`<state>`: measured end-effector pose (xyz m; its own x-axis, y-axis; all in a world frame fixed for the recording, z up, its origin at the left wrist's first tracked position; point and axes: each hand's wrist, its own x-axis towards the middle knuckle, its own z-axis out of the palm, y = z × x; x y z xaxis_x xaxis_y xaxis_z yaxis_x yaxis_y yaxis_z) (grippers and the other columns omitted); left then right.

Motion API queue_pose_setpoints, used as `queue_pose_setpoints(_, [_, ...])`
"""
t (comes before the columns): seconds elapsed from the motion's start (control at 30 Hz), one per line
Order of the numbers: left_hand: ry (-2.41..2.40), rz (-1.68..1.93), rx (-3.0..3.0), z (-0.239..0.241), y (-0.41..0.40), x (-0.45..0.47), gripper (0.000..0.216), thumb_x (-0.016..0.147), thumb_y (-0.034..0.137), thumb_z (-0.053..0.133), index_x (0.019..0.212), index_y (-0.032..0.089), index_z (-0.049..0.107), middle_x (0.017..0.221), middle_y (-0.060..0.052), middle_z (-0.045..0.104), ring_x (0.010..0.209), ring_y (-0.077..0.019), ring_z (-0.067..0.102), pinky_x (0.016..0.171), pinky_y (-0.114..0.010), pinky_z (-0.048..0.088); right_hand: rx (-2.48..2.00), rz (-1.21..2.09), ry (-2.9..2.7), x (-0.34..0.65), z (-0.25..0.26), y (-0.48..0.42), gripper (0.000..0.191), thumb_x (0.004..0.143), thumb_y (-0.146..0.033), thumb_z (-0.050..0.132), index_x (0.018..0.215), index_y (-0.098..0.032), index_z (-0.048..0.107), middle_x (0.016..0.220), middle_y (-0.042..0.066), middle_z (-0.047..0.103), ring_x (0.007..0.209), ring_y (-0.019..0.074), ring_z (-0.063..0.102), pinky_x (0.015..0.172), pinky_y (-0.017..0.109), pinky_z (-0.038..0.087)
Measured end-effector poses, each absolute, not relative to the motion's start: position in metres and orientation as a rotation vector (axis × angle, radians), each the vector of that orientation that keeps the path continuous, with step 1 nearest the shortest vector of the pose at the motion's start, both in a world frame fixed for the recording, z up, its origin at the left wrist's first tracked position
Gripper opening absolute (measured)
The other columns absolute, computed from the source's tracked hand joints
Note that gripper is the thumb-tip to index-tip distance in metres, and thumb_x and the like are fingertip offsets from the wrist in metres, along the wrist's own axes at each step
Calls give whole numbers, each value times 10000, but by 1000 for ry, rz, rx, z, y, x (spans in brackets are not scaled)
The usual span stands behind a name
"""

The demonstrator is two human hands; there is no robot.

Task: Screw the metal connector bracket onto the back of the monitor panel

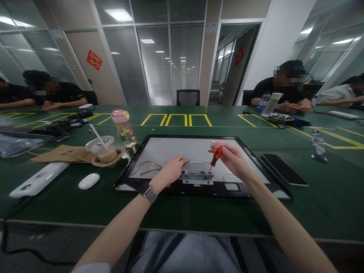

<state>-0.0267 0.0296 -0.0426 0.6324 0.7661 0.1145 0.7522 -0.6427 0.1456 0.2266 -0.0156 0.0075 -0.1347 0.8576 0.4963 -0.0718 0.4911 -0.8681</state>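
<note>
A monitor panel [165, 148] with a black frame lies flat on the green table in front of me. Near its front edge sits a metal bracket [198, 181] with a row of video ports. My right hand [229, 155] grips an orange-and-black screwdriver [216, 156], its shaft slanting down to the bracket's right end. The tip's exact contact is too small to make out. Fingers stretched out, my left hand [171, 169] rests at the bracket's left end, holding nothing visible. Thin cables [145, 163] lie on the panel left of that hand.
Left of the panel are a white mouse [89, 181], a power strip [40, 180], an iced drink cup [102, 148] and a pink-lidded bottle [124, 129]. A black phone [283, 169] lies to the right. Several people sit across the table; a metal bowl [281, 118] stands at far right.
</note>
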Motion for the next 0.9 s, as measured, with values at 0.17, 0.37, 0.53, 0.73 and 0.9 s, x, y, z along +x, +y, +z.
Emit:
queue_pose_setpoints(0.17, [1286, 268, 2766, -43, 29, -27, 490, 925, 32, 340, 1348, 165, 549, 1330, -124, 592, 1199, -227, 563, 1066, -360, 423, -756, 906, -1463, 226, 5, -14, 251, 862, -518, 666, 964, -292, 703, 901, 34, 691, 896, 221, 674, 854, 421, 557])
queue_pose_setpoints(0.37, [1281, 249, 2770, -42, 29, -27, 494, 925, 29, 332, 1350, 170, 540, 1351, -124, 577, 1215, -221, 549, 1065, -358, 425, -704, 919, -1487, 225, 7, -16, 219, 922, -474, 596, 940, -275, 685, 956, 51, 714, 946, 225, 676, 878, 435, 550])
queue_pose_setpoints(0.53, [1283, 259, 2761, -40, 27, -26, 485, 924, 27, 337, 1341, 153, 550, 1325, -121, 595, 1205, -224, 559, 1077, -353, 420, -714, 879, -1500, 226, 5, -15, 186, 859, -468, 691, 911, -295, 733, 991, 27, 702, 923, 209, 685, 863, 406, 558])
queue_pose_setpoints(0.73, [1297, 226, 2787, -39, 28, -24, 494, 917, 19, 346, 1343, 161, 552, 1327, -115, 593, 1196, -233, 567, 1069, -357, 429, -720, 906, -1465, 224, 2, -12, 246, 935, -431, 590, 1106, -297, 705, 957, 42, 734, 955, 218, 681, 923, 434, 526])
queue_pose_setpoints(0.9, [1286, 266, 2794, -44, 31, -25, 497, 911, 10, 347, 1333, 168, 555, 1302, -113, 604, 1192, -219, 568, 1072, -345, 423, -741, 841, -1496, 226, 1, -12, 171, 895, -423, 648, 969, -299, 742, 993, 36, 705, 936, 211, 662, 876, 398, 529])
